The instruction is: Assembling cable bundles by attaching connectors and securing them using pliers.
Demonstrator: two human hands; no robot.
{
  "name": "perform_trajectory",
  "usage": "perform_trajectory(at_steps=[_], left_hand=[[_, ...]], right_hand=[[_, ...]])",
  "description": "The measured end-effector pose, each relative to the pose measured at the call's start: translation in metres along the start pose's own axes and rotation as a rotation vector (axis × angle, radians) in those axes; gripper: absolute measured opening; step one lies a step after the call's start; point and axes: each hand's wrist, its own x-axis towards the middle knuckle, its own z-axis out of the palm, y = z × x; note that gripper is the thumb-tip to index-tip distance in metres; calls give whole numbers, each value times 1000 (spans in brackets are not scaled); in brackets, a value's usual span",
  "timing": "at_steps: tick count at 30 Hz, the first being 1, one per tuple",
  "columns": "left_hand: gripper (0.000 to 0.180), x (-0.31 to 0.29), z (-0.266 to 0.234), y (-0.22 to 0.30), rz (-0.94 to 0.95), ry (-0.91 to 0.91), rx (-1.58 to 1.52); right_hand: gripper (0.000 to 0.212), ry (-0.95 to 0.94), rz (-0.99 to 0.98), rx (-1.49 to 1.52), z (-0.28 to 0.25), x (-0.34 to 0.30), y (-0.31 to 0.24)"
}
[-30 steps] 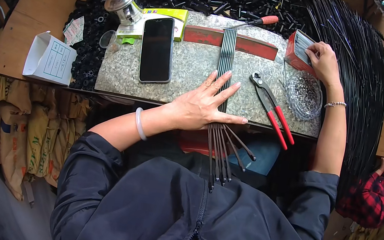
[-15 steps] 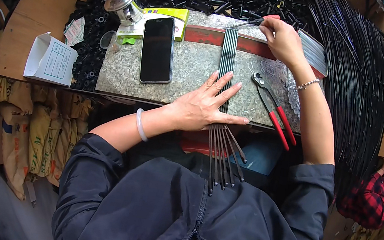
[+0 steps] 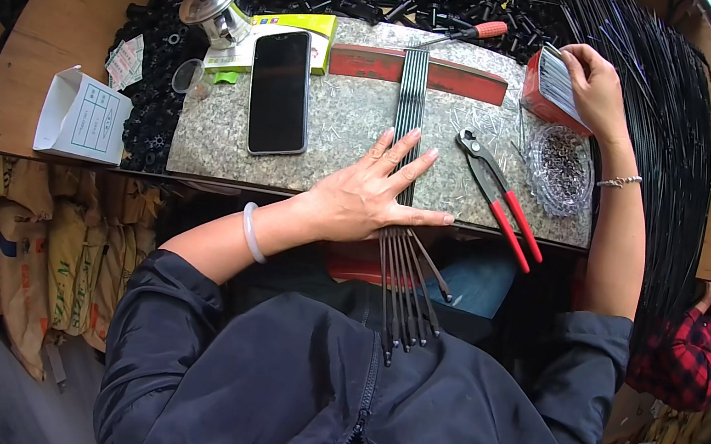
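Note:
My left hand [image 3: 358, 193] lies flat with fingers spread over a row of thin black rods [image 3: 412, 92]. Their far ends rest side by side across a curved red bar [image 3: 466, 82]; the near ends fan out past the board's edge. My right hand [image 3: 595, 94] is at a small red box [image 3: 541, 91] of thin silvery wire pieces [image 3: 561, 76], thumb and fingers pinched together at its contents; what they hold is too small to tell. A tool with a red handle [image 3: 490, 30] lies beyond the bar, its thin shaft reaching toward the rod tips.
Red-handled pliers [image 3: 500, 200] and a clear dish of small metal pieces [image 3: 561, 169] lie on the speckled board [image 3: 210, 139]. A phone [image 3: 281, 91], lidded metal pot [image 3: 217, 10] and white box [image 3: 86, 116] are left. Long black rods [image 3: 654, 158] fill the right side.
My right hand has moved from beside the red-handled tool rightward to the red box, uncovering the tool's handle and the clear dish. The left hand stays on the rods.

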Motion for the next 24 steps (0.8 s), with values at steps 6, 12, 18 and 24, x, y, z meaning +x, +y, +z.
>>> perform_trajectory(at_steps=[6,12,18,24], left_hand=[[61,1,-1,1,2,-19,30],[62,2,0,2,3,-18,28],[62,3,-1,2,5,-34,32],[62,-1,-1,2,-11,-18,46]], right_hand=[[23,-30,126,-47,-13,-16,23],[17,58,-58,-180,-8,-22,38],[16,231,38,-3,-11,-20,12],[13,102,-156,279,12,-21,-81]])
